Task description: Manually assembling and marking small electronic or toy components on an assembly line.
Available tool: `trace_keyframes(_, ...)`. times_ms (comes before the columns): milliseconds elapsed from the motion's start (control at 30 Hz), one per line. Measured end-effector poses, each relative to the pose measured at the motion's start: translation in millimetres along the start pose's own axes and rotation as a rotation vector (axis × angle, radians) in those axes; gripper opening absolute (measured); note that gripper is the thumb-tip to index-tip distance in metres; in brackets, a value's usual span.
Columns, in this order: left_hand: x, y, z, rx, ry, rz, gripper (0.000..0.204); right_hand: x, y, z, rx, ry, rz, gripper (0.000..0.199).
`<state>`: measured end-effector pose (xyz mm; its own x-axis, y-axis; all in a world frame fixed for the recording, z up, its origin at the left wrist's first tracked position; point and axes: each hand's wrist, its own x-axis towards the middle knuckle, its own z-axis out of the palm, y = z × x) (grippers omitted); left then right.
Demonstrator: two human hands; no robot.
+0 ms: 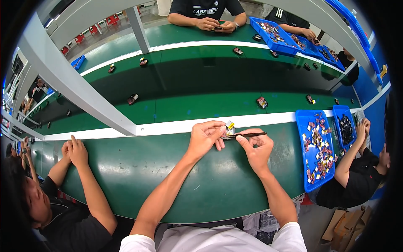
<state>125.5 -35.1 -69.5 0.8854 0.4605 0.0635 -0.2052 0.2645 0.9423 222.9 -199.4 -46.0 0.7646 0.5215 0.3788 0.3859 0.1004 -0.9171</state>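
Over the green worktable (pixel 138 180), my left hand (pixel 202 140) pinches a small clear piece with a yellow and white label (pixel 229 125) between thumb and fingers. My right hand (pixel 257 150) is closed on a slender dark tool, tweezers by its look (pixel 254 135). The tool's left end reaches to the small piece, close to my left fingertips. Whether it grips part of the piece is too small to tell. To the right of my right hand lies a blue tray (pixel 299 126) with many small reddish, yellow and white pieces.
Beyond a white rail (pixel 184 126), a dark green conveyor belt (pixel 189 107) carries small packaged pieces, one a red and black piece (pixel 262 102). A grey frame post (pixel 79 80) slants across the left. Co-workers sit at both sides and opposite. Another blue tray (pixel 336 115) holds black parts.
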Motion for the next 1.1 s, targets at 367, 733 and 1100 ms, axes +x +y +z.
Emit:
trace_keyframes(367, 0.3, 0.3, 1.3, -0.001, 0.025, -0.007, 0.023, -2.4, 0.4, -0.2, -0.14, -0.015, -0.151, 0.009)
trace_keyframes(733, 0.3, -0.2, 1.1, 0.022, 0.023, -0.022, 0.023, -2.6, 1.0, 1.2, -0.166, -0.009, -0.184, 0.011)
trace_keyframes(1100, 0.0, 0.9, 1.8, 0.018, 0.025, -0.012, 0.024, -3.4, 2.2, -0.2, -0.161, -0.009, -0.192, 0.03)
